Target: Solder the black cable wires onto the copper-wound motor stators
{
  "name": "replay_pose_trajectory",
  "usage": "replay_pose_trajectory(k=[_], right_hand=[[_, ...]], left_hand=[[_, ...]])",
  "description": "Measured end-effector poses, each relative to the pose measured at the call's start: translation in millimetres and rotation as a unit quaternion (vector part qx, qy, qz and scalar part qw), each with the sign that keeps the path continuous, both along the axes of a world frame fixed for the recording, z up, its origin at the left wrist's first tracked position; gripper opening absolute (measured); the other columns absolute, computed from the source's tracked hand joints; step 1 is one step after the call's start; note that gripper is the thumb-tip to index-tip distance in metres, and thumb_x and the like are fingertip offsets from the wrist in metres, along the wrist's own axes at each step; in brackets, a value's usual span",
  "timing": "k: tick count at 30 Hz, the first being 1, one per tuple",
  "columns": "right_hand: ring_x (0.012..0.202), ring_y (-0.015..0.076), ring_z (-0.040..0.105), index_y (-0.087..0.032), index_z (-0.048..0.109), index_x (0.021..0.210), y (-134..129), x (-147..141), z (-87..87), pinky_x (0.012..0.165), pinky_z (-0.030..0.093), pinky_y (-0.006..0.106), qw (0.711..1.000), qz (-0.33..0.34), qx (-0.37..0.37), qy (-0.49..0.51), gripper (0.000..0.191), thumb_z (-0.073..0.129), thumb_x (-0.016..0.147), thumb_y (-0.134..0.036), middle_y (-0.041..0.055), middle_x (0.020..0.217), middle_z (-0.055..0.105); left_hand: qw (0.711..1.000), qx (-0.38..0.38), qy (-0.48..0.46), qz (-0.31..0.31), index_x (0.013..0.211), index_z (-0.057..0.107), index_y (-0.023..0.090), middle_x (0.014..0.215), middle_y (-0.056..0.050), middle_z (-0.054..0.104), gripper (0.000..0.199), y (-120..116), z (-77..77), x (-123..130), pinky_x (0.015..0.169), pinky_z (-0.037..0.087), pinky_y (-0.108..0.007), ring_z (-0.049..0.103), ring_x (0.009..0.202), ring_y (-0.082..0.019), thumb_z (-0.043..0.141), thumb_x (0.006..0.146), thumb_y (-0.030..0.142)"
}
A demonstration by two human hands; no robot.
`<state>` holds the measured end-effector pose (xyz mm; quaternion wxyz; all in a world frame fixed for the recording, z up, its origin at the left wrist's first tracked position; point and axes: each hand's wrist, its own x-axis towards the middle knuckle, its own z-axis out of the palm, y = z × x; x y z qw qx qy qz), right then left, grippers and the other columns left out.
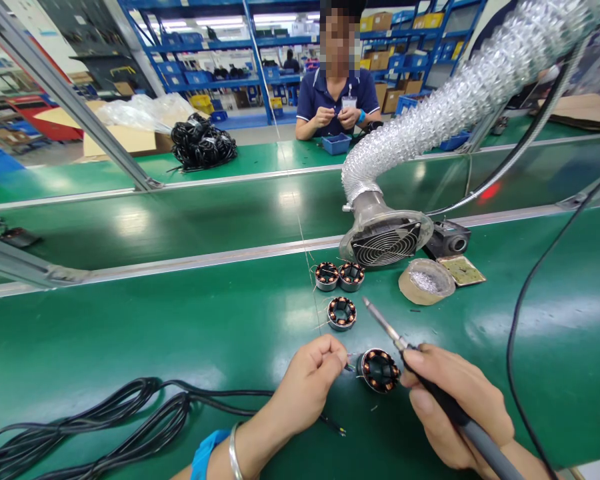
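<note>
My right hand (pixel 455 400) is closed around a soldering iron (pixel 443 400), whose tip points up and left over the green tabletop. My left hand (pixel 313 373) pinches thin coloured wires (pixel 350 367) beside a copper-wound motor stator (pixel 379 371). This stator stands between my two hands, and fine leads reach from it toward my left fingers. A black cable (pixel 220 395) passes under my left wrist, and a stripped cable end (pixel 337 427) shows below that hand. Farther back sit a single stator (pixel 342 313) and two more side by side, a left one (pixel 327 276) and a right one (pixel 352 276).
A fume extractor hood (pixel 387 237) on a silver duct (pixel 445 100) hangs at the back. Near it are a round tub (pixel 425 281) of silvery bits and a soldering-iron stand (pixel 447 239). A person (pixel 337 100) sits across the bench beside a blue tray (pixel 337 143).
</note>
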<state>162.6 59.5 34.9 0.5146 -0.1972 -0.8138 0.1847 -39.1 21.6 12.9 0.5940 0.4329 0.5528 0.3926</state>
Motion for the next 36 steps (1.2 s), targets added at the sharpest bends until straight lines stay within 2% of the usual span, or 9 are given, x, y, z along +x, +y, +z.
replay_pose_trajectory(k=[2, 6, 10, 15, 17, 23, 26, 32, 36], right_hand=[[0.058, 0.0144, 0.059, -0.017, 0.054, 0.132, 3.0, -4.9, -3.5, 0.052, 0.049, 0.027, 1.0, -0.006, -0.023, -0.004, 0.051, 0.05, 0.085, 0.002, 0.0011, 0.072, 0.064], [0.061, 0.0139, 0.058, -0.019, 0.061, 0.115, 7.8, -18.9, -7.7, 0.057, 0.048, 0.026, 0.995, 0.008, -0.059, -0.08, 0.032, 0.057, 0.088, -0.001, 0.0026, 0.077, 0.067], [0.058, 0.0137, 0.047, -0.02, 0.06, 0.111, 9.8, -29.2, -8.6, 0.053, 0.038, 0.026, 0.99, 0.043, -0.031, -0.127, 0.03, 0.052, 0.089, -0.001, -0.0004, 0.068, 0.059], [0.056, 0.0129, 0.04, -0.019, 0.06, 0.104, 8.7, -25.4, -8.4, 0.052, 0.031, 0.026, 0.992, 0.045, -0.024, -0.111, 0.027, 0.05, 0.087, 0.0, -0.0029, 0.062, 0.048], [0.056, 0.0127, 0.041, -0.019, 0.06, 0.106, 8.0, -22.6, -9.6, 0.052, 0.031, 0.025, 0.991, 0.056, -0.039, -0.114, 0.029, 0.05, 0.087, -0.001, -0.0029, 0.062, 0.049], [0.059, 0.0137, 0.044, -0.018, 0.06, 0.114, 5.4, -23.8, -15.0, 0.054, 0.033, 0.026, 0.987, 0.084, -0.067, -0.117, 0.033, 0.052, 0.086, -0.003, -0.0007, 0.067, 0.054], [0.061, 0.014, 0.046, -0.02, 0.06, 0.117, 4.1, -25.2, -16.0, 0.057, 0.036, 0.026, 0.987, 0.086, -0.074, -0.109, 0.036, 0.052, 0.087, -0.002, -0.0002, 0.07, 0.057], [0.056, 0.0121, 0.045, -0.019, 0.062, 0.111, 5.1, -23.2, -12.1, 0.052, 0.035, 0.024, 0.99, 0.078, -0.07, -0.099, 0.032, 0.05, 0.087, -0.002, -0.0018, 0.066, 0.059], [0.055, 0.0122, 0.047, -0.02, 0.061, 0.115, 5.1, -22.1, -11.0, 0.052, 0.037, 0.024, 0.99, 0.07, -0.053, -0.107, 0.035, 0.05, 0.088, -0.003, -0.0022, 0.067, 0.06]], left_hand=[[1.0, 0.001, -0.004, -0.002, 0.071, 0.048, 0.019, 0.06, 0.007, 0.034, 0.019, 0.6, 0.0, 0.0, 0.053, 0.023, -0.024, 0.027, 0.056, -0.011, 0.049, 0.086, 0.032], [0.999, 0.004, -0.034, -0.027, 0.072, 0.046, 0.02, 0.061, 0.007, 0.033, 0.026, -0.5, -1.3, -2.4, 0.053, 0.023, -0.024, 0.027, 0.057, -0.011, 0.051, 0.089, 0.038], [0.996, 0.012, -0.051, -0.077, 0.074, 0.044, 0.02, 0.064, 0.007, 0.032, 0.034, -3.7, 3.8, -8.5, 0.055, 0.024, -0.025, 0.026, 0.059, -0.012, 0.05, 0.092, 0.048], [0.98, 0.066, 0.123, -0.14, 0.081, 0.051, 0.019, 0.072, 0.003, 0.046, 0.028, -5.9, 20.0, -15.0, 0.063, 0.03, -0.026, 0.04, 0.068, -0.014, 0.045, 0.098, 0.041], [0.98, 0.054, 0.132, -0.135, 0.081, 0.05, 0.019, 0.071, 0.003, 0.048, 0.029, -6.2, 20.1, -14.9, 0.064, 0.031, -0.027, 0.042, 0.068, -0.014, 0.043, 0.098, 0.041], [0.996, -0.018, -0.003, -0.089, 0.078, 0.046, 0.02, 0.061, 0.007, 0.037, 0.044, -8.9, 2.1, -9.8, 0.054, 0.025, -0.025, 0.03, 0.057, -0.012, 0.047, 0.091, 0.062], [0.995, -0.018, -0.022, -0.099, 0.078, 0.045, 0.02, 0.061, 0.007, 0.038, 0.044, -10.8, 3.2, -9.5, 0.055, 0.026, -0.025, 0.031, 0.056, -0.012, 0.045, 0.092, 0.062], [0.973, 0.073, 0.194, -0.105, 0.086, 0.052, 0.02, 0.087, -0.001, 0.056, 0.025, -14.2, 24.7, -10.6, 0.075, 0.037, -0.028, 0.049, 0.081, -0.017, 0.042, 0.1, 0.039], [0.986, 0.047, 0.131, -0.097, 0.082, 0.051, 0.02, 0.076, 0.001, 0.054, 0.028, -14.0, 20.0, -10.2, 0.069, 0.037, -0.027, 0.047, 0.073, -0.016, 0.042, 0.099, 0.041]])
